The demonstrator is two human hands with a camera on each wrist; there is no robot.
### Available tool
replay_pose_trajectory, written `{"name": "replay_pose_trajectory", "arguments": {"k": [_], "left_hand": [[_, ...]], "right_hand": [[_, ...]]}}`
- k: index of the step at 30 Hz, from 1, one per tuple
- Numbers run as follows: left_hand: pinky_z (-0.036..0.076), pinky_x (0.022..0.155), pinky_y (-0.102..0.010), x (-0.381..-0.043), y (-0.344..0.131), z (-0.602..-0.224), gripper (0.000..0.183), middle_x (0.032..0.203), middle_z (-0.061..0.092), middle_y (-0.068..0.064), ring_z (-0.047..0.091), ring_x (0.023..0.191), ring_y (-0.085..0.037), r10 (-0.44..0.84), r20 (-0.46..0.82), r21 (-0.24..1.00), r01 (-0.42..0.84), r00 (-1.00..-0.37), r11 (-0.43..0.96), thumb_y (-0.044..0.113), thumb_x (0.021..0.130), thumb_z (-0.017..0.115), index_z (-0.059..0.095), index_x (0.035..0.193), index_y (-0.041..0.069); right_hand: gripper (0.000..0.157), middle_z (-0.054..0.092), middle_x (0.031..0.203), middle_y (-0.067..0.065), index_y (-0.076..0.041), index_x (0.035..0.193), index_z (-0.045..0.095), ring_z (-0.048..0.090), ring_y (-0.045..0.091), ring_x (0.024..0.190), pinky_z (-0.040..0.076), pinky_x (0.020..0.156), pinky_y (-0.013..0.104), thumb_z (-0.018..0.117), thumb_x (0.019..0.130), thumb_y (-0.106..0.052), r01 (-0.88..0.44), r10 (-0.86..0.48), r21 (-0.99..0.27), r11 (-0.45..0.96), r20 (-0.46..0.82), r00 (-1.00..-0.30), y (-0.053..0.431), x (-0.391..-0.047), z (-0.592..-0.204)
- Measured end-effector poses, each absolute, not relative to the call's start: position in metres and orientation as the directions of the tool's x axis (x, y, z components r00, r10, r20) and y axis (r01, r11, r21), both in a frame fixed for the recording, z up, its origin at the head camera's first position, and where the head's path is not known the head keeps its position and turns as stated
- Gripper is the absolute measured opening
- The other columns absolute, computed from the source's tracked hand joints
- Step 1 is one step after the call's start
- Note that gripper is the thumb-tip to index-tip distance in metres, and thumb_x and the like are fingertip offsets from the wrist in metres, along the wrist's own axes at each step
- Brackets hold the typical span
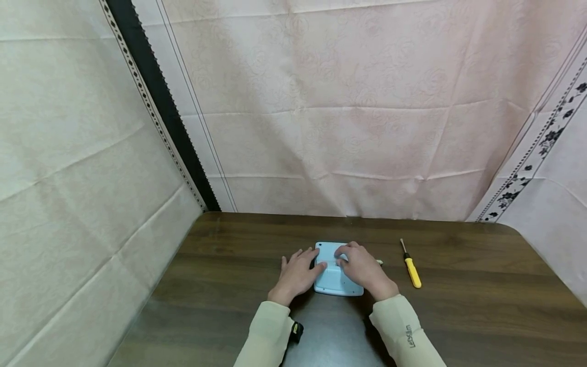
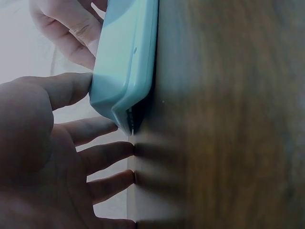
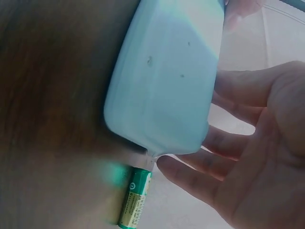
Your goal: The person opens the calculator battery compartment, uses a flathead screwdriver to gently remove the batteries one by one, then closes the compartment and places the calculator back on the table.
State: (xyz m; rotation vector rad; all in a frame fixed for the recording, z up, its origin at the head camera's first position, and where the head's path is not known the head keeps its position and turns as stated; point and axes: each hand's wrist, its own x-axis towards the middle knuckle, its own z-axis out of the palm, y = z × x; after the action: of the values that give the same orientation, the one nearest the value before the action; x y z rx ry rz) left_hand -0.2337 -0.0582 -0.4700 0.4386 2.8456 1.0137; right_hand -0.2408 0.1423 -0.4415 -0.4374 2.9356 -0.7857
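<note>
A light blue plastic device [image 1: 337, 284], like a calculator lying back side up, rests on the table with small screw holes in its surface. My left hand [image 1: 295, 275] is at its left side, fingers spread; the thumb touches the blue casing and the other fingertips reach its edge and the tabletop. Over the upper right of the casing, my right hand [image 1: 364, 267] has its bent index finger and thumb on the back, slightly apart. In the right wrist view, its fingers lie behind the device, partly hidden. A green battery [image 3: 136, 198] lies just beyond the device.
A screwdriver [image 1: 412, 272] with a yellow handle lies on the wooden table [image 1: 481, 285] to the right, its shaft pointing away. Pale patterned cloth [image 1: 344, 127] hangs behind the table's far edge, with more cloth at both sides.
</note>
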Motion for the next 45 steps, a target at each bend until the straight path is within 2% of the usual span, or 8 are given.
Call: {"name": "replay_pose_trajectory", "arguments": {"k": [7,14,22,26,29,33,38,45], "left_hand": [[0.018,0.119,-0.075,-0.233,-0.057,-0.467,0.058,0.158,0.052,-0.017,0.04,0.15,-0.043,0.262,0.009,0.655,0.204,-0.965,0.727,0.042,0.108,0.059,0.055,0.155,0.008],[0.046,0.11,-0.061,-0.235,-0.057,-0.462,0.053,0.148,0.062,-0.016,0.057,0.137,-0.038,0.149,0.046,0.729,0.135,-0.988,0.671,0.038,0.108,0.061,0.06,0.15,0.006],[0.05,0.105,-0.057,-0.236,-0.058,-0.462,0.044,0.138,0.069,-0.011,0.063,0.128,-0.032,0.112,0.069,0.788,0.123,-0.991,0.603,0.035,0.109,0.061,0.066,0.144,0.009],[0.06,0.087,-0.047,-0.235,-0.058,-0.462,0.048,0.14,0.067,-0.012,0.068,0.111,-0.029,0.14,-0.015,0.863,0.058,-0.99,0.502,0.037,0.109,0.061,0.064,0.147,0.008],[0.062,0.069,-0.039,-0.234,-0.058,-0.461,0.049,0.14,0.065,-0.013,0.067,0.097,-0.025,0.155,-0.088,0.906,-0.014,-0.984,0.424,0.037,0.109,0.062,0.063,0.147,0.007],[0.062,0.064,-0.037,-0.233,-0.058,-0.46,0.047,0.132,0.066,-0.014,0.066,0.097,-0.024,0.159,-0.153,0.941,-0.094,-0.975,0.324,0.035,0.108,0.062,0.064,0.146,0.007],[0.063,0.064,-0.038,-0.232,-0.062,-0.459,0.045,0.122,0.068,-0.012,0.068,0.096,-0.025,0.166,-0.181,0.966,-0.143,-0.969,0.217,0.029,0.107,0.062,0.064,0.145,0.006],[0.064,0.064,-0.039,-0.234,-0.068,-0.459,0.04,0.131,0.066,-0.015,0.068,0.097,-0.026,0.155,-0.186,0.974,-0.162,-0.97,0.157,0.009,0.105,0.056,0.065,0.144,0.005]], "right_hand": [[0.023,0.064,0.128,0.024,0.0,0.123,0.074,0.064,0.037,0.112,0.053,0.1,0.059,0.071,0.103,-0.011,-0.201,-0.235,-0.485,0.851,-0.01,-0.972,0.141,-0.238,-0.438],[0.033,0.064,0.128,0.027,0.002,0.125,0.073,0.068,0.035,0.103,0.059,0.09,0.056,0.08,0.098,-0.016,-0.178,-0.187,-0.42,0.89,0.021,-0.982,0.143,-0.234,-0.433],[0.037,0.067,0.116,0.023,0.005,0.125,0.07,0.065,0.031,0.092,0.059,0.086,0.054,0.077,0.099,-0.021,-0.092,-0.11,-0.411,0.907,-0.022,-0.994,0.143,-0.231,-0.434],[0.04,0.067,0.117,0.024,0.007,0.128,0.068,0.063,0.031,0.093,0.058,0.087,0.054,0.074,0.102,-0.023,-0.07,-0.096,-0.436,0.897,-0.039,-0.995,0.144,-0.228,-0.436],[0.042,0.066,0.119,0.026,0.008,0.129,0.067,0.063,0.032,0.094,0.058,0.087,0.055,0.073,0.103,-0.023,-0.066,-0.091,-0.447,0.892,-0.035,-0.995,0.144,-0.225,-0.438],[0.043,0.064,0.122,0.028,0.009,0.13,0.066,0.062,0.033,0.096,0.057,0.089,0.056,0.073,0.103,-0.024,-0.045,-0.078,-0.486,0.873,-0.048,-0.996,0.146,-0.225,-0.44],[0.045,0.061,0.13,0.029,0.01,0.133,0.064,0.061,0.036,0.104,0.056,0.094,0.058,0.072,0.103,-0.023,-0.007,-0.077,-0.61,0.793,-0.089,-0.993,0.153,-0.226,-0.44],[0.036,0.061,0.135,0.027,0.008,0.137,0.06,0.063,0.034,0.106,0.063,0.079,0.046,0.059,0.109,-0.015,0.093,-0.082,-0.798,0.596,-0.175,-0.981,0.166,-0.228,-0.438]]}}
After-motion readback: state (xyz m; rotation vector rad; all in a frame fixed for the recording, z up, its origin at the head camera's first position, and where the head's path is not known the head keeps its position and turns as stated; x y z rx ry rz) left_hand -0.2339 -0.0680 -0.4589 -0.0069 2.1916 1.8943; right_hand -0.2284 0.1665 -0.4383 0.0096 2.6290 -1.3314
